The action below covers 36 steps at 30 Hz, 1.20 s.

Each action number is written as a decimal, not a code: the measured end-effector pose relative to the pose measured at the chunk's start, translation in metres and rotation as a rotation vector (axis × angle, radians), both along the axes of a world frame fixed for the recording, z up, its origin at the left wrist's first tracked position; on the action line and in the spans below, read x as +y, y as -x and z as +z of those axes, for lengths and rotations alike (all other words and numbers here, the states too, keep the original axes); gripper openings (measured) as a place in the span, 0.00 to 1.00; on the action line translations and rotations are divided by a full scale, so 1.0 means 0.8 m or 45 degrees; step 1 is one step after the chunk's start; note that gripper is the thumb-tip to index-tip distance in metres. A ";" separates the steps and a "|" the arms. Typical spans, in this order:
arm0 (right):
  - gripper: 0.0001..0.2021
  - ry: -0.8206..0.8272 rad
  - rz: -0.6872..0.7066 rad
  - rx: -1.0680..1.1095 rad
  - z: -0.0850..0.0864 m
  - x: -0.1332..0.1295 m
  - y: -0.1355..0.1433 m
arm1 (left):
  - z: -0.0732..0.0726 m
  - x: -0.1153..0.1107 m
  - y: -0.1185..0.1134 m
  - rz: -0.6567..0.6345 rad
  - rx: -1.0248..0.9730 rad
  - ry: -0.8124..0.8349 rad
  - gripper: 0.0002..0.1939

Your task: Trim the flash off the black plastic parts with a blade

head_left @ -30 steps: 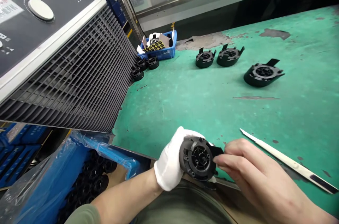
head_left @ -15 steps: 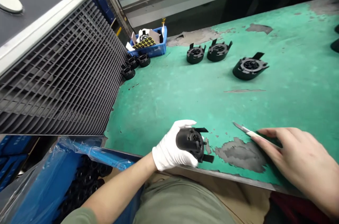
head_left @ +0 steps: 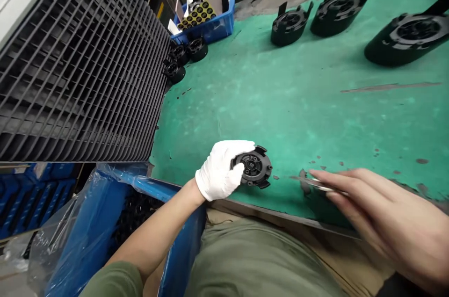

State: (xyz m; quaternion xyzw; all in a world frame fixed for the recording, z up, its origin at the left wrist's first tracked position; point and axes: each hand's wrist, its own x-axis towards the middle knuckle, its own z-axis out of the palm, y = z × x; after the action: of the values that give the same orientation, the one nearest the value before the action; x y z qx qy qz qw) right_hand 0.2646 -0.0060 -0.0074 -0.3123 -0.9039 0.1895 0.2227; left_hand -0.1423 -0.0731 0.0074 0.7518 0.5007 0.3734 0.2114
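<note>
My left hand [head_left: 221, 170], in a white glove, grips a round black part [head_left: 253, 166] near the front edge of the green table. The part's face, with a hub and short tabs on its rim, is turned up toward me. To the right, my bare right hand [head_left: 375, 203] pinches a slim knife [head_left: 317, 184] between thumb and fingers. Its thin blade points left toward the black part without touching it. Farther back stand three black housings with upright prongs: one [head_left: 288, 28], a second [head_left: 335, 14] and a third [head_left: 407, 39].
A blue basket [head_left: 220, 25] with cardboard and yellow-black stickers sits at the back left. Several black parts [head_left: 197, 49] lie before it, beside a dark grille [head_left: 87, 63]. A plastic-lined blue bin [head_left: 84, 236] stands below the table at left.
The view has shifted right and closer. The black part in my left hand has turned so its face points up at me. The knife in my right hand is nearer to it and flatter.
</note>
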 end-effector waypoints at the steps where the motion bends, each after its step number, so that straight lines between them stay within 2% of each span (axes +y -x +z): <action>1: 0.26 -0.046 0.094 0.028 0.008 0.008 0.017 | -0.001 -0.001 -0.002 0.020 0.008 0.009 0.27; 3: 0.30 -0.129 0.176 -0.013 0.020 0.027 0.040 | 0.000 0.000 -0.006 0.046 0.016 0.025 0.27; 5: 0.31 -0.215 0.186 -0.086 0.027 0.044 0.052 | 0.001 0.003 -0.008 0.059 0.008 0.044 0.28; 8: 0.30 -0.321 0.253 -0.125 0.035 0.063 0.063 | 0.004 0.006 -0.009 0.068 -0.005 0.065 0.29; 11: 0.30 -0.371 0.345 -0.120 0.045 0.075 0.074 | 0.005 0.005 -0.009 0.093 0.024 0.103 0.29; 15: 0.29 -0.394 0.372 -0.099 0.054 0.082 0.085 | 0.008 0.004 -0.010 0.097 0.032 0.121 0.28; 19: 0.28 -0.445 0.395 -0.096 0.052 0.087 0.085 | 0.010 0.004 -0.011 0.089 0.044 0.111 0.27; 27: 0.31 -0.382 0.398 -0.168 0.042 0.091 0.075 | 0.012 0.004 -0.012 0.076 0.019 0.051 0.26; 36: 0.43 -0.384 0.375 -0.244 0.040 0.085 0.062 | 0.015 0.007 -0.013 0.052 -0.006 0.042 0.25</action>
State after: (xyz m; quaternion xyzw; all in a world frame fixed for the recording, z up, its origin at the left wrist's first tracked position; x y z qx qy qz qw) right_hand 0.2150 0.0618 0.0244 -0.1568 -0.9748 0.0521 0.1501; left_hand -0.1318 -0.0677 0.0193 0.7370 0.5216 0.3709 0.2173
